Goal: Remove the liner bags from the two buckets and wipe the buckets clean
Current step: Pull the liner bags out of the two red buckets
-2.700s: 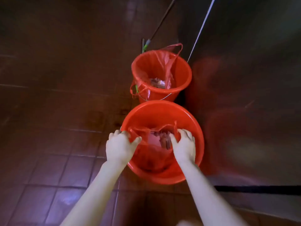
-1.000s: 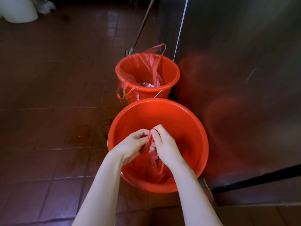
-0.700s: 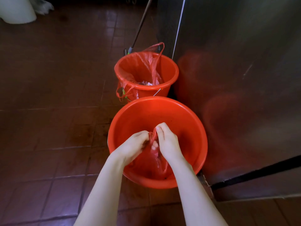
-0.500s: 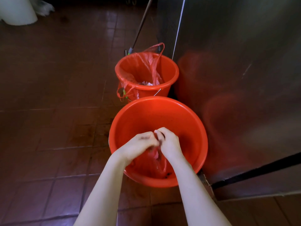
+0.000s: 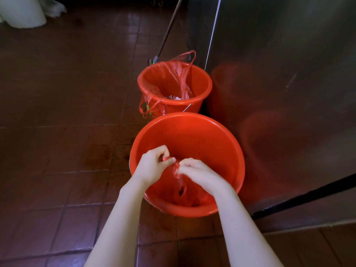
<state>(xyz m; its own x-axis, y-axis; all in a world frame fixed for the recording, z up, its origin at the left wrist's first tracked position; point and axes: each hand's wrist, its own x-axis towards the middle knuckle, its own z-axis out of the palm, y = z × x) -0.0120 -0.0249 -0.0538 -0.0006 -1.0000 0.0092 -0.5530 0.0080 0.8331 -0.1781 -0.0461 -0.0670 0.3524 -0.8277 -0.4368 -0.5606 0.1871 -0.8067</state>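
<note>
Counting, head view: two round red plastic buckets on brown floor tiles point(image 5: 57, 112), near bucket point(image 5: 202, 143) just before far bucket point(image 5: 200, 81); two thin red plastic liner bags. Near bag point(image 5: 180, 182) sits inside the near bucket. Left hand point(image 5: 152, 164) and right hand point(image 5: 196, 172), fingers curled, both pinch its gathered neck. Far bag point(image 5: 173, 78) lines the far bucket, draped over the rim.

floor: dark red-brown tiles point(image 5: 57, 93), glossy, thin pale grout lines
right side: brushed metal panel point(image 5: 279, 54), dull reddish reflections
panel base: black strip point(image 5: 308, 193), running diagonally
back: long pole point(image 5: 169, 27) leaning near panel edge
top left: white object point(image 5: 21, 12), cut off by frame
light: dim
</note>
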